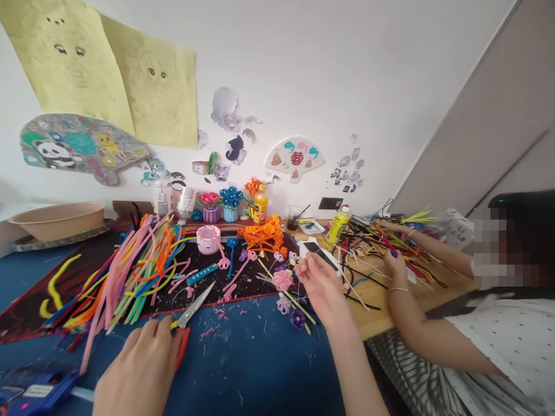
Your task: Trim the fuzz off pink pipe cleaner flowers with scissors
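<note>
My left hand (139, 364) is closed round the handles of a pair of scissors (195, 306), whose red and yellow handles show beside the fingers and whose blades point up and away over the mat's edge. Raised above the table, my right hand (318, 283) has its fingers curled together in a pinch; what they hold, if anything, is too small to make out. Beside it lie pipe-cleaner flowers, among them a pink one (282, 280) and a dark purple one (297, 319). Pink clippings (221, 314) are scattered between the two hands.
Pipe cleaners (119, 271) pile up at left, near a blue glue gun (37, 393). A pink cup (208, 240), orange pipe-cleaner work (264, 234) and bottles (261, 205) stand farther back. At right, a co-worker's hand (395, 266) works over more pipe cleaners.
</note>
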Action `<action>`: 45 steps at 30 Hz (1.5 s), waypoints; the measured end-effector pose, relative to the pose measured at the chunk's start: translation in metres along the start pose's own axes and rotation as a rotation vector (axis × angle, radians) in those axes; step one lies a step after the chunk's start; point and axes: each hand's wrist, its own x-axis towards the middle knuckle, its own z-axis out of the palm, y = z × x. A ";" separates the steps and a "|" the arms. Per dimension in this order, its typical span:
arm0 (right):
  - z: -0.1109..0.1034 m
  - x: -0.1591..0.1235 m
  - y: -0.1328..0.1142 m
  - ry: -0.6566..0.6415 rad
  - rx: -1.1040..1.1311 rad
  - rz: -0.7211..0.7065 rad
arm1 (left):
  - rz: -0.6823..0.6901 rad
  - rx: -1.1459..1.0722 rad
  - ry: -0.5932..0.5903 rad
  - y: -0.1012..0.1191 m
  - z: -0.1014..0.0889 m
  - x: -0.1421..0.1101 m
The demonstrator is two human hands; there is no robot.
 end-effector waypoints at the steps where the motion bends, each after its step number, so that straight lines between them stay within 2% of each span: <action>1: 0.003 -0.006 0.002 -0.010 0.049 0.026 | 0.049 0.018 0.064 0.012 -0.005 0.001; 3: 0.011 -0.017 0.006 -0.028 0.108 0.071 | 0.222 -0.098 0.188 0.040 -0.013 0.006; 5: 0.021 -0.025 0.009 -0.062 0.101 0.110 | 0.385 -0.255 0.242 0.066 -0.021 0.014; 8: 0.033 -0.033 0.005 -0.125 0.002 0.116 | 0.462 -0.316 0.189 0.092 -0.026 0.024; 10: 0.041 -0.036 -0.001 -0.163 -0.080 0.103 | 0.433 -0.301 0.135 0.101 -0.025 0.027; 14: 0.047 -0.039 -0.013 -0.209 -0.249 0.023 | 0.390 -0.375 -0.027 0.107 -0.020 0.028; 16: 0.045 -0.041 -0.012 -0.200 -0.321 -0.032 | 0.353 -0.440 -0.043 0.108 -0.018 0.027; 19: 0.036 -0.047 -0.001 -0.162 -0.398 -0.031 | 0.308 -0.515 -0.001 0.108 -0.016 0.028; 23: 0.027 -0.060 0.017 -0.237 -0.321 0.167 | 0.372 -0.512 0.085 0.108 -0.010 0.029; 26: 0.027 -0.067 0.024 -0.169 -0.217 0.207 | 0.442 -0.465 0.197 0.109 -0.004 0.028; 29: 0.028 -0.070 0.025 -0.116 -0.139 0.217 | 0.450 -0.470 0.238 0.113 -0.002 0.025; 33: 0.027 -0.071 0.022 -0.100 -0.123 0.177 | 0.386 -0.508 0.230 0.120 -0.002 0.022; 37: 0.021 -0.072 0.020 -0.122 -0.169 0.107 | 0.352 -0.543 0.171 0.125 -0.003 0.021; 41: 0.012 -0.071 0.016 -0.197 -0.220 0.051 | 0.378 -0.561 0.090 0.127 -0.006 0.023; 45: 0.009 -0.070 0.012 -0.192 -0.226 0.047 | 0.415 -0.542 0.110 0.129 -0.008 0.023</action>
